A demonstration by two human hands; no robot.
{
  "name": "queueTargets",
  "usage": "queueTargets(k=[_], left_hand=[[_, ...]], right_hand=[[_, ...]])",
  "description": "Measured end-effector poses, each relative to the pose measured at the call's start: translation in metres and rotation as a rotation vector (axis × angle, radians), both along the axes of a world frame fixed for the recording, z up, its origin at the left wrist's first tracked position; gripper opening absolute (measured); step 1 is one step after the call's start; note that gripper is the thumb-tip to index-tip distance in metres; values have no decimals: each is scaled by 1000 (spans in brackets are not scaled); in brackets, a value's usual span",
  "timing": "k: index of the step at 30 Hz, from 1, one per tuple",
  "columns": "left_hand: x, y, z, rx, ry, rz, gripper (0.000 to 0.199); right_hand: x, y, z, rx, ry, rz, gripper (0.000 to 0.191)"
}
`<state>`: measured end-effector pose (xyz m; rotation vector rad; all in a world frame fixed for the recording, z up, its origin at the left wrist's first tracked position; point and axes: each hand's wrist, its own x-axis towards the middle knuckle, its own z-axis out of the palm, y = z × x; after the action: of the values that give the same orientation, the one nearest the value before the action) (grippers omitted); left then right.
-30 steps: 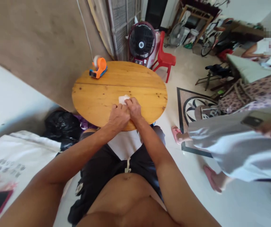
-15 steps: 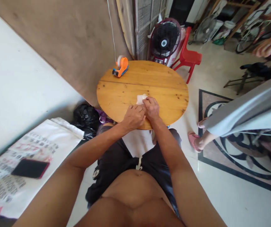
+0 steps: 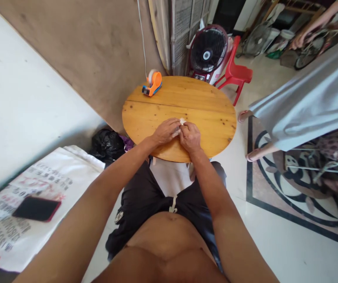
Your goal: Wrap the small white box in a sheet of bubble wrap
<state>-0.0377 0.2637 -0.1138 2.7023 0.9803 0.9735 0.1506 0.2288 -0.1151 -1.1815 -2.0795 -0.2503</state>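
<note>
Over the near half of a round wooden table [image 3: 154, 114], my left hand [image 3: 166, 131] and my right hand [image 3: 190, 136] meet with fingers bent. Between them is a small whitish, partly clear piece [image 3: 182, 121], perhaps plastic or paper, pinched by the fingertips of both hands. Much of it is hidden by the fingers. An orange and blue tape dispenser [image 3: 154, 83] stands at the table's far left edge.
Behind the table are a dark red fan [image 3: 208, 49] and a red chair [image 3: 236, 74]. A person in a grey garment [image 3: 310, 94] walks at the right. At the left, a phone [image 3: 36, 208] lies on a white printed sack [image 3: 74, 169].
My left hand has moved up and forward, and the whitish piece now shows less between my hands. The person at the right has moved farther forward.
</note>
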Motion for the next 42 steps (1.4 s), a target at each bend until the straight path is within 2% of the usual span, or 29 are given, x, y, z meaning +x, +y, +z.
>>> queueTargets(k=[6,13,21,29,34,42], left_hand=[[1,-3,-6,23,-56,49,34],[5,-6,-12,-5,-115,101,38],[9,-7,-11,-11,-156,137,35],[8,-5,-12,-13,-161,147,31],[6,-1,-14,-16,-185,102,28],[1,3,-11,-106,-111,67,30]], right_hand=[[-1,-3,-2,2,38,-30,30],[0,-5,-5,35,55,18,26],[2,-12,0,-39,20,60,24],[3,-18,4,-11,-4,94,26],[6,-20,6,-19,-55,122,22],[19,-18,6,19,-119,224,25]])
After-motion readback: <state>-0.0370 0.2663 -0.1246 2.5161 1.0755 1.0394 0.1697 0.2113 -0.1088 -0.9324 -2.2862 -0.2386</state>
